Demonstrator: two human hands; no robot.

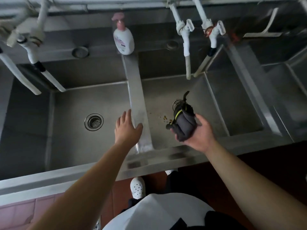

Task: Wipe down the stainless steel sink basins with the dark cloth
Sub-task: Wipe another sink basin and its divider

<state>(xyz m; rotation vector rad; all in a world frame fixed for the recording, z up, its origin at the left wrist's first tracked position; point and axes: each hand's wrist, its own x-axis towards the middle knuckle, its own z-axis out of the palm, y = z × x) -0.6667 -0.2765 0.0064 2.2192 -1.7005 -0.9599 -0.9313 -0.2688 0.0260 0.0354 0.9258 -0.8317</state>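
Note:
My right hand (200,135) holds a bunched dark cloth (184,121) with a yellow-green trim, above the front of the middle sink basin (166,97). Brown crumbs (163,117) lie on that basin's floor, just left of the cloth. My left hand (127,128) hovers open with fingers spread over the steel divider (136,90) between the middle basin and the left basin (74,100). The left basin has a round drain strainer (94,122).
A white pump bottle with a pink top (123,37) stands at the back of the divider. White taps (186,40) and pipes (31,52) hang over the basins. A third basin (282,83) lies to the right. The steel front rim (149,161) runs below my arms.

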